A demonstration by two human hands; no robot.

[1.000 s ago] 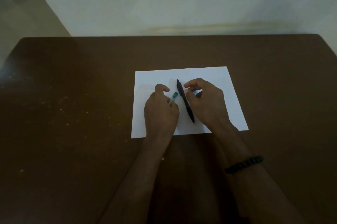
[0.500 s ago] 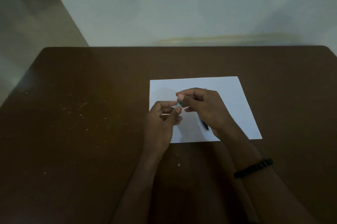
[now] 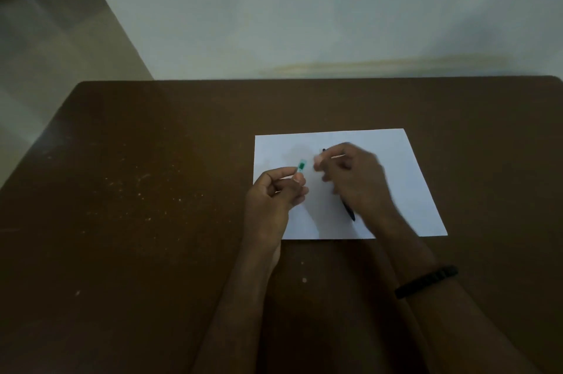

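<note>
Right hand point(image 3: 356, 178) parted from slim green-tipped tube point(image 3: 301, 167).

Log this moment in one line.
left hand: pinches small green plastic piece | right hand: blurred, above black pen | pen: on white paper sheet

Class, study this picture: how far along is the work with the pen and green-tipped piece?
Done: the paper lies on the table, with the black pen on it. In hand: the left hand pinches the green-tipped piece over the sheet; the right hand is over the pen, too blurred to tell its grip. Left: probably joining piece and pen; the paper shows no writing.
</note>
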